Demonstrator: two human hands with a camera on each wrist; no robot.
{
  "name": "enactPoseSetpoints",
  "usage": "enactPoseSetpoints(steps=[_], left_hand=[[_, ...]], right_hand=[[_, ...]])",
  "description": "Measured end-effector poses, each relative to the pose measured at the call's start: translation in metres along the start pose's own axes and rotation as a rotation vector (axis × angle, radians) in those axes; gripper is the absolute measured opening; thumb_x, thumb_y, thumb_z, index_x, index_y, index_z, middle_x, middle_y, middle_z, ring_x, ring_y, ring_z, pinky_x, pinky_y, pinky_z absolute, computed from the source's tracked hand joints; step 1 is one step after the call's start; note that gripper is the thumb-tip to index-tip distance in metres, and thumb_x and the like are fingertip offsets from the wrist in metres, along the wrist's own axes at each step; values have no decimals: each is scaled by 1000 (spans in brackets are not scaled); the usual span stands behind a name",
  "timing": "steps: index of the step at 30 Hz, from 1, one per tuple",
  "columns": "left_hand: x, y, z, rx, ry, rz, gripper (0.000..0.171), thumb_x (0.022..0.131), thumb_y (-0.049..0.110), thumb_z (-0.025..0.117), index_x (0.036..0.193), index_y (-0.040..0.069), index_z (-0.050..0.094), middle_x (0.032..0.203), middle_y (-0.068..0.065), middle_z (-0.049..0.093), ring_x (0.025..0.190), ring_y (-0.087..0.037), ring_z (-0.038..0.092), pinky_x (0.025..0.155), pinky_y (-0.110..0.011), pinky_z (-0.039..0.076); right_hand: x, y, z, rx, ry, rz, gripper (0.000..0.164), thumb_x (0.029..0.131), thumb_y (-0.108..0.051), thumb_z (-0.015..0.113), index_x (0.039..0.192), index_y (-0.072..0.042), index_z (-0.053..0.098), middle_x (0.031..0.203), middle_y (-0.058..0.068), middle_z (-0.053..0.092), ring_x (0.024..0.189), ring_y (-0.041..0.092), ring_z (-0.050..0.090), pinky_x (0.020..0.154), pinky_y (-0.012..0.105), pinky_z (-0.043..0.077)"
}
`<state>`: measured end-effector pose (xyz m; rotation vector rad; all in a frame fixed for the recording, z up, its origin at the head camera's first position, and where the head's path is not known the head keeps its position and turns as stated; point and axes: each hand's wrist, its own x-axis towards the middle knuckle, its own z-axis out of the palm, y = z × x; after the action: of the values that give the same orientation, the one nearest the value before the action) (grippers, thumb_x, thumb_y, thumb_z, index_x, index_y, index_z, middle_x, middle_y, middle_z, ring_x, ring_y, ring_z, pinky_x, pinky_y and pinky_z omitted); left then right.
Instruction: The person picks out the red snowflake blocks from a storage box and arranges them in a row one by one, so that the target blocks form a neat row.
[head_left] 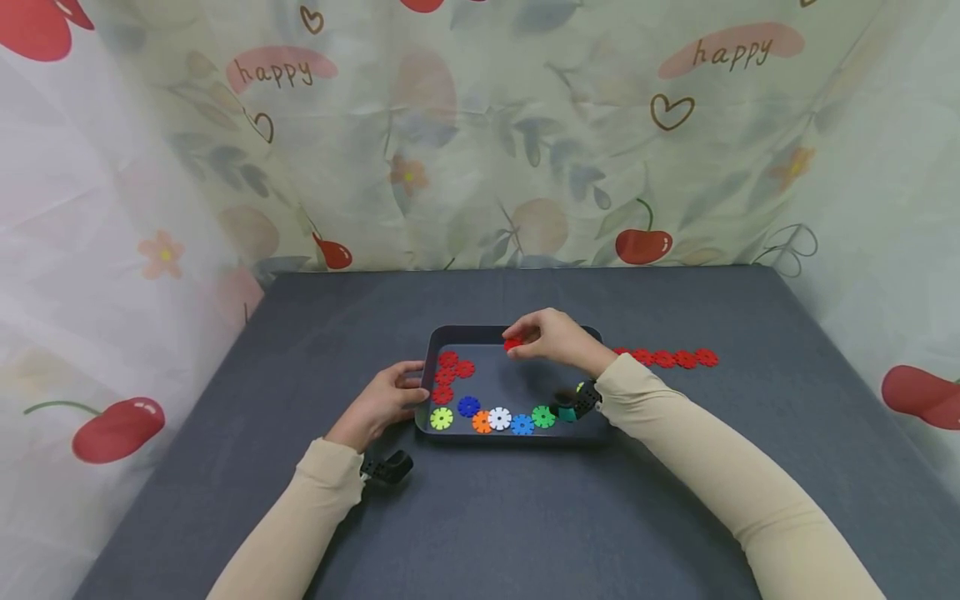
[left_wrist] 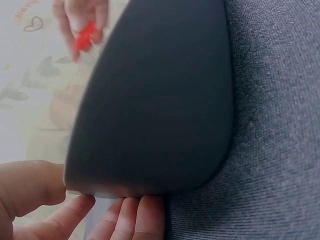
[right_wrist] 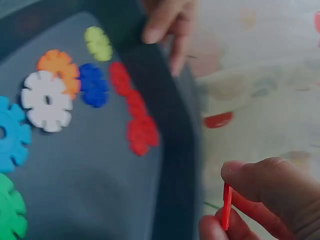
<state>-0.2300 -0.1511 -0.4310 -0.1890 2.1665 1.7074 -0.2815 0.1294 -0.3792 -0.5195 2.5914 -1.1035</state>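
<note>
The grey tabletop (head_left: 480, 517) is carrying a dark tray (head_left: 517, 439). Red discs (head_left: 663, 359) (a row) are lying to its right.

The grip of your right hand (head_left: 555, 335) pinches a red notched disc (head_left: 512, 343), seen edge-on from your right wrist, over the far part of the dark tray (head_left: 517, 439). Your left hand (head_left: 382, 404) holds that tray at its left wall. Inside, flat red discs (head_left: 465, 368) cluster along the left. Near the front lie yellow-green (head_left: 441, 418), dark blue (head_left: 468, 407), orange (head_left: 482, 422), white (head_left: 499, 418), light blue (head_left: 522, 424) and green (head_left: 543, 417) ones, plus what looks like a teal one (head_left: 566, 414), partly hidden. More red discs line up (head_left: 686, 359) on the surface (head_left: 480, 517), right of the tray.
</note>
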Motion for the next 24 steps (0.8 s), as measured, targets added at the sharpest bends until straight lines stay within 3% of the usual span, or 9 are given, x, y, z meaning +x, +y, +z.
enactPoseSetpoints(steps=[6, 12, 17, 24], left_hand=[[-1, 0, -1, 3, -5, 3, 59, 93, -1, 58, 147, 9, 37, 137, -23, 49, 120, -34, 55, 103, -56, 42], [-1, 1, -2, 3, -9, 2, 59, 93, -1, 58, 147, 8, 37, 137, -23, 49, 120, -34, 53, 103, -56, 42], [-1, 1, -2, 4, -9, -2, 59, 93, -1, 58, 147, 9, 37, 137, -23, 49, 120, -34, 54, 103, -56, 42], [-1, 0, -1, 7, 0, -9, 58, 93, 0, 59, 146, 10, 38, 137, -22, 49, 119, -33, 54, 103, -55, 42]], right_hand=[[-20, -5, -32, 13, 84, 15, 33, 86, -23, 74, 117, -12, 70, 112, 6, 70, 91, 18, 67, 72, 31, 51], [-44, -1, -61, 15, 157, 14, 33, 87, -24, 73, 118, -14, 69, 114, 7, 69, 98, 19, 69, 86, 37, 52], [-63, 8, -81, 22, 228, 28, 36, 87, -29, 73, 120, -15, 68, 113, 7, 71, 99, 19, 68, 86, 38, 51], [-86, 25, -106, 53, 370, 97, 47, 83, -45, 72, 123, -19, 67, 119, 6, 68, 92, 6, 66, 91, 39, 48]])
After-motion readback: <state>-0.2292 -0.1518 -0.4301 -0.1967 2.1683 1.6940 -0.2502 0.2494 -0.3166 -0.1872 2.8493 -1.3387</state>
